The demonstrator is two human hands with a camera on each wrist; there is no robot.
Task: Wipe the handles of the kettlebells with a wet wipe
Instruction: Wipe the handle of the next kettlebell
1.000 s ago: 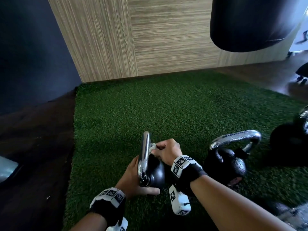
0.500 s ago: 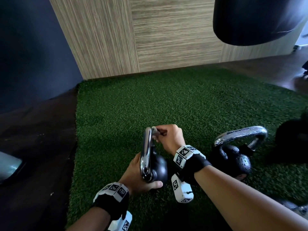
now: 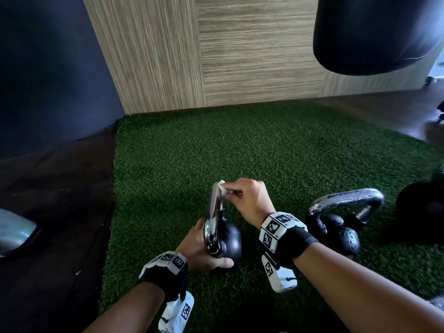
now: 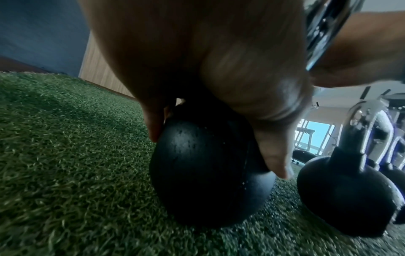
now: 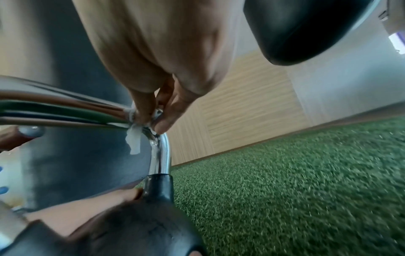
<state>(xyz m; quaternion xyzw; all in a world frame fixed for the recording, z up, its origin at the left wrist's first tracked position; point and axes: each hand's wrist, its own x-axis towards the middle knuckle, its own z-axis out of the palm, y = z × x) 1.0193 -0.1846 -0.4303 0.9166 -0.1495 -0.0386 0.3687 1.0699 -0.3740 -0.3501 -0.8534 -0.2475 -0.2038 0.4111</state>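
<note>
A: What sits furthest left?

B: A dark floor [image 3: 55,212] beside the green turf mat [image 3: 264,152]; a pale grey object [image 3: 14,231] lies at the frame's left edge, and I cannot tell what it is.

A: And the left hand?

B: The left hand [image 3: 199,248] is cupped round the black ball of the small kettlebell [image 3: 225,241], fingers and thumb curled against it. The left wrist view shows the fingertips [image 4: 153,128] pressed on the ball, which rests on the turf near the mat's near-left edge.

A: Where is the wipe?

B: The wet wipe [image 3: 222,186] is a small white wad at the far end of that kettlebell's chrome handle [image 3: 212,217]. The right hand [image 3: 249,200] pinches it against the metal, fingers closed together on it; in the right wrist view a shred of the wipe hangs below the fingertips [image 5: 162,124].

A: Further right?

B: A second kettlebell [image 3: 336,229] stands upright on the turf just beside the right wrist, its handle beaded with droplets. Another dark weight [image 3: 422,207] sits near the mat's right edge. A black punching bag [image 3: 374,32] hangs above.
</note>
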